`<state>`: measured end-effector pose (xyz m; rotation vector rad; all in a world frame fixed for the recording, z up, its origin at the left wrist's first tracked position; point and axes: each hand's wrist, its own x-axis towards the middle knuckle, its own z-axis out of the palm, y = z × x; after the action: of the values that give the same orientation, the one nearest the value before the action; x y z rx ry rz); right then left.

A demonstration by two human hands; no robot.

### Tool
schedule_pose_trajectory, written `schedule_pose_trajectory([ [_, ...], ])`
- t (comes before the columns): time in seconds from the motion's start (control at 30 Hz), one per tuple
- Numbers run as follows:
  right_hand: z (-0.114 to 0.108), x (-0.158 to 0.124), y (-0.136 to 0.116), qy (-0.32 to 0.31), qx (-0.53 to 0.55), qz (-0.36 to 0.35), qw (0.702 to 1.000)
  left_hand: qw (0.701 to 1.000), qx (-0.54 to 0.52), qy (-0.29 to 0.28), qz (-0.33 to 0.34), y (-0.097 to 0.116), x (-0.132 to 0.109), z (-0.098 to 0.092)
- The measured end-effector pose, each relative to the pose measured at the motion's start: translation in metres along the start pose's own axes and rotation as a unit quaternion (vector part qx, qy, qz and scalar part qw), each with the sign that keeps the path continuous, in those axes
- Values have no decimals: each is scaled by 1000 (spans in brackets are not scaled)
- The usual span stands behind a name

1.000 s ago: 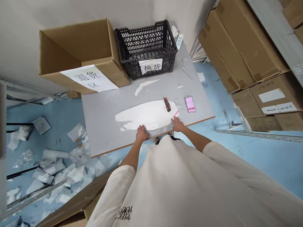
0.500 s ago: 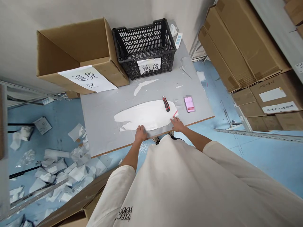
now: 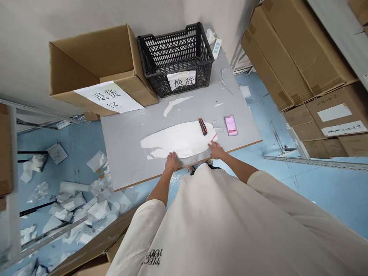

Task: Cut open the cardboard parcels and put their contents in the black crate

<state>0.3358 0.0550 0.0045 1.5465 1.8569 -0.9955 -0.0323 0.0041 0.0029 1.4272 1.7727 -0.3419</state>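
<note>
Storeroom corner with a blue floor [image 3: 316, 188], torn white scraps [image 3: 96, 209] scattered at the left and flattened cardboard cartons [image 3: 299, 50] stacked at the right. A grey table [image 3: 126, 161] with a brown edge stands between them. At its far end are a cardboard box [image 3: 86, 65] bearing a paper sign and a black plastic crate [image 3: 149, 50].

A white sheet [image 3: 175, 140] lies flat on the table close to the near edge, its long axis running left to right, roughly parallel to that edge. The left hand [image 3: 172, 162] rests palm down on the sheet's near side, fingers open, with no grip visible. The right hand [image 3: 217, 150] is also open and palm down, at the sheet's right end, its fingertips [image 3: 212, 145] on or just at the sheet; no pinch can be confirmed.

A red-and-black utility knife [image 3: 202, 126] lies on the sheet's far edge, nearer the right hand than the left. A blurred pink item [image 3: 230, 125] sits further right, off the sheet.
</note>
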Motion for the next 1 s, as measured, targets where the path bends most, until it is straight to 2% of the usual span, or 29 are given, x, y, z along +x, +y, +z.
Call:
schedule_pose_trajectory([
  [0.5,-7,-6,1,-7,2,3,1000,999,-38,10,7,2,1,0],
  [1.0,-8,-7,0,-2,-2,6,1000,1000,-27,2,-4,6,0,-4],
])
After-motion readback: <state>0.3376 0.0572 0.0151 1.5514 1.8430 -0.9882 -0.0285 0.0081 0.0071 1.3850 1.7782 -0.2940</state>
